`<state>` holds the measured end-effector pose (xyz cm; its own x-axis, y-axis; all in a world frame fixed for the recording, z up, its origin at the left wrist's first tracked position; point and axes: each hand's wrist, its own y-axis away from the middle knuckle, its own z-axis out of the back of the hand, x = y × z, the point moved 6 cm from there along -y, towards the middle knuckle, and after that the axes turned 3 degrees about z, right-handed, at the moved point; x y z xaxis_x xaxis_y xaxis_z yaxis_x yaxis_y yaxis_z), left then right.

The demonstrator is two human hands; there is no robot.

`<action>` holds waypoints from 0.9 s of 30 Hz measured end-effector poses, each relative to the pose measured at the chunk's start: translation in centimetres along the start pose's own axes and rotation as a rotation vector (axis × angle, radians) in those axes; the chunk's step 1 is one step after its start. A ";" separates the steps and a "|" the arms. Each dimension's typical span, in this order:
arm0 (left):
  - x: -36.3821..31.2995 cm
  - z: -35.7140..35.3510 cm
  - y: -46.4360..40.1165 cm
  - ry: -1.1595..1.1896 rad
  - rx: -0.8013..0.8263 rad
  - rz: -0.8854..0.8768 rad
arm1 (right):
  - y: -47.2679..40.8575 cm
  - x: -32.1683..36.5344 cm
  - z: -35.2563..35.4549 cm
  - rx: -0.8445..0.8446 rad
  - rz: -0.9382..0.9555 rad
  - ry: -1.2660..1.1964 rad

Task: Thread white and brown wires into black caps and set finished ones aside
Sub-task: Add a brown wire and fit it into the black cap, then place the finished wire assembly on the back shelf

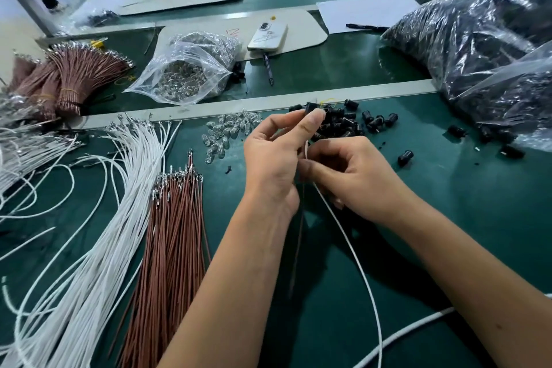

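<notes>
White wire hangs below right hand.

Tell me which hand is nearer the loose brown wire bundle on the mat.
Left. The left hand is just right of the brown wire bundle; the right hand lies farther right, beyond it.

Your black cap is pinched at the left fingertips, raised, upper centre of frame. One white wire runs down from the hands and curves off the bottom edge; one brown wire hangs beside it, thin and blurred — whether either is seated in the cap can't be told. Loose black caps sit heaped just behind the hands, a few scattered right. White wire bundle fans across the left — brown wire bundle lies straight beside it, metal terminals pointing up-frame.
</notes>
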<state>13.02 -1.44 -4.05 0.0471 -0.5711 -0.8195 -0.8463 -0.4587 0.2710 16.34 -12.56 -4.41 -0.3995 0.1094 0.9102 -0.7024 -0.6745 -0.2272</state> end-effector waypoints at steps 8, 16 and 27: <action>-5.0 -2.1 -5.2 -0.038 -0.078 -0.065 | -1.7 2.1 1.4 -0.068 -0.145 -0.277; -7.8 -5.5 -11.7 -0.288 0.020 -0.099 | -5.5 1.7 4.9 -0.076 -0.326 -0.442; -6.8 -9.9 -20.6 -0.356 0.068 0.142 | -20.2 -1.1 10.9 -0.202 -0.414 -0.576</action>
<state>35.41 5.17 0.98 -0.2503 -0.3483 -0.9033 -0.8649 -0.3388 0.3703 37.37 -6.99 2.95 0.2557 -0.1117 0.9603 -0.8454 -0.5077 0.1660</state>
